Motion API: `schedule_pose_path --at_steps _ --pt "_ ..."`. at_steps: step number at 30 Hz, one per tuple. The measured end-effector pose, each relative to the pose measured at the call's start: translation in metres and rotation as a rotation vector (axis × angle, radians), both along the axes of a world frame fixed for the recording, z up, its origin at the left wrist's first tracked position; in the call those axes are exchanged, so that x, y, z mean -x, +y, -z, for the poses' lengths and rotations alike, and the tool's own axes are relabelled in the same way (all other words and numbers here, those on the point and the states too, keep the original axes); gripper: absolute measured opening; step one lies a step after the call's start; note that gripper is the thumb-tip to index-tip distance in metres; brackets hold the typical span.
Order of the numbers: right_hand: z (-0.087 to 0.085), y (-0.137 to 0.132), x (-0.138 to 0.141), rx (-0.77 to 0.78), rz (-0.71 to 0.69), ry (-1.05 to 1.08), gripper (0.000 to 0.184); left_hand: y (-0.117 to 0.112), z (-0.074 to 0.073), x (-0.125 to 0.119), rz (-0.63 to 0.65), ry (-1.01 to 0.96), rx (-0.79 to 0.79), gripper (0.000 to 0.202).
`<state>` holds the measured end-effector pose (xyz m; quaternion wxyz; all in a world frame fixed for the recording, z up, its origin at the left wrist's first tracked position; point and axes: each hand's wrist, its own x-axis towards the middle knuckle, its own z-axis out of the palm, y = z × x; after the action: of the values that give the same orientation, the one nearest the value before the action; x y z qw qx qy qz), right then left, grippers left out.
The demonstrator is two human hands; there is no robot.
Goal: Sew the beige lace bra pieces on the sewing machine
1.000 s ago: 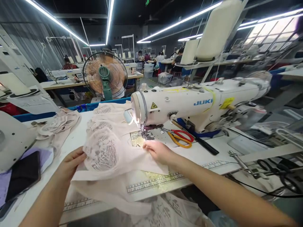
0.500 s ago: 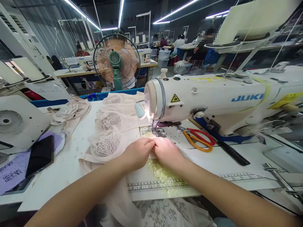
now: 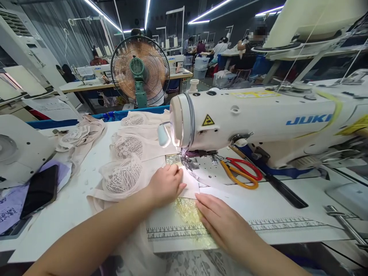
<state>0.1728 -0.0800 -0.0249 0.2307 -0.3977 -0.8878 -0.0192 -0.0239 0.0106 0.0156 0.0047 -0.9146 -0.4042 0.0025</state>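
Note:
My left hand (image 3: 166, 183) lies curled on a pale pink lace garment (image 3: 123, 177), pressing its plain edge just in front of the presser foot (image 3: 186, 161) of a white Juki sewing machine (image 3: 258, 119). The fingers are bent and pressed together on the fabric. My right hand (image 3: 221, 220) rests flat and open on the table's ruler strip (image 3: 258, 225), nearer to me and to the right of the fabric corner. More lace cups are piled behind the left hand.
Red and orange scissors (image 3: 240, 174) lie under the machine arm beside a black bar. A dark phone (image 3: 38, 190) and a grey machine part sit at the left. A standing fan (image 3: 140, 71) is behind the table. Other people work at far tables.
The right hand has drawn back from the needle area toward me and flattened on the ruler. The left hand moved closer to the presser foot with the fabric edge.

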Motion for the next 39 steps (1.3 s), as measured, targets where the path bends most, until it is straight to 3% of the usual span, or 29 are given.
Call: schedule_pose_path --at_steps 9,15,27,39 --pt "0.001 0.008 0.015 -0.08 0.03 -0.068 0.031 0.011 -0.005 -0.009 -0.076 -0.026 0.028 0.033" --pt "0.003 0.006 0.019 -0.107 0.064 -0.032 0.031 0.013 0.003 -0.007 -0.076 -0.064 0.035 0.037" --pt "0.001 0.005 0.023 -0.099 0.073 -0.034 0.032 0.017 -0.001 -0.008 -0.038 -0.061 0.035 0.024" --pt "0.004 0.006 0.023 -0.086 0.075 -0.021 0.031 0.019 0.01 0.001 0.066 -0.109 -0.024 0.031"
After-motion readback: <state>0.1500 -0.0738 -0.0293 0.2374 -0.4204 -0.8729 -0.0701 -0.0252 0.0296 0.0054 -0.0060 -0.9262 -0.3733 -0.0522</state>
